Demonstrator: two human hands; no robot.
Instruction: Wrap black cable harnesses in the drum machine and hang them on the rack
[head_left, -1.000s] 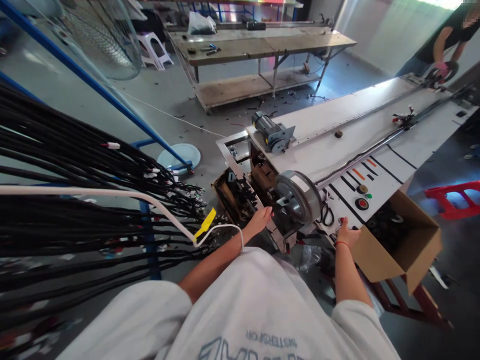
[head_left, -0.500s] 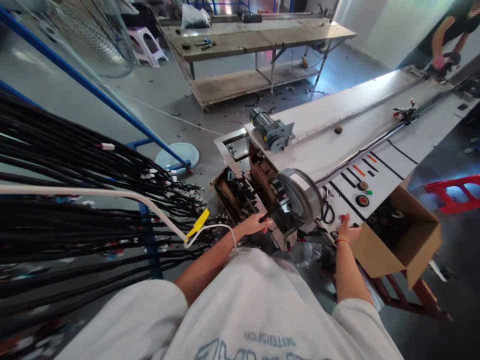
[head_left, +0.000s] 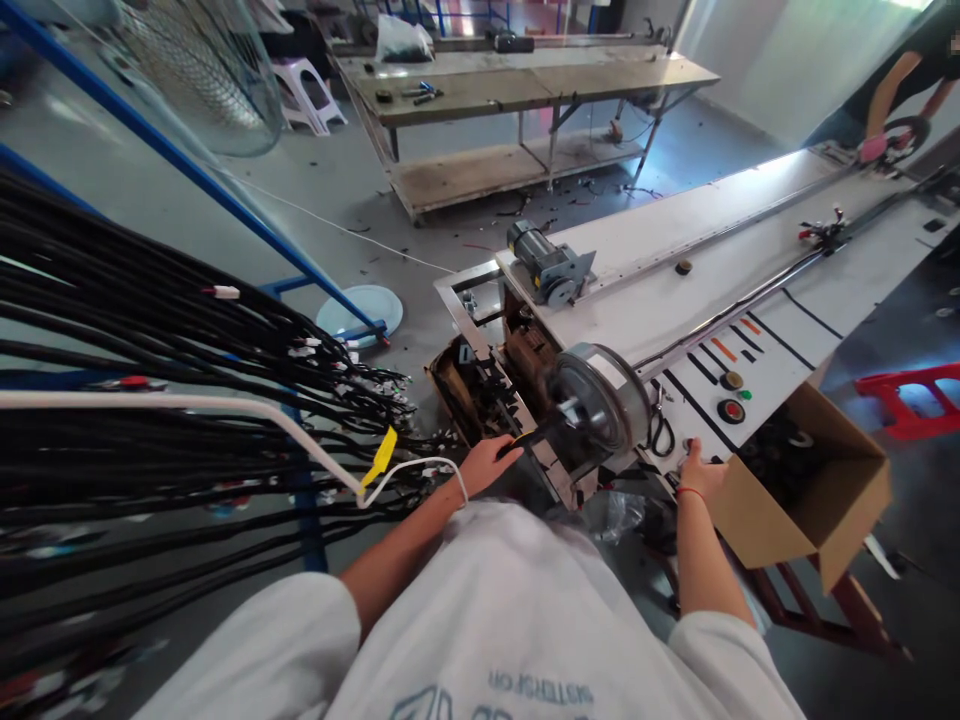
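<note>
My left hand [head_left: 487, 463] is closed on a black strip of tape or cable [head_left: 534, 434] that stretches from the round grey reel [head_left: 600, 405] at the near end of the long white bench [head_left: 675, 300]. A white cord [head_left: 409, 470] with a yellow tag loops round that wrist. My right hand [head_left: 699, 470], with a red thread on the wrist, rests on the bench's near edge beside the red button [head_left: 730, 410]; its fingers lie spread on the surface.
A thick bundle of black cables [head_left: 150, 400] hangs on a blue rack at left. An open cardboard box [head_left: 814, 480] sits at right. A grey motor [head_left: 551, 268] stands on the bench. Another person's hands [head_left: 874, 148] work at the far end. A wooden table [head_left: 525, 85] lies beyond.
My left hand has drawn back from the reel toward me, pulling a black strip out with it. My right hand has stayed on the bench edge.
</note>
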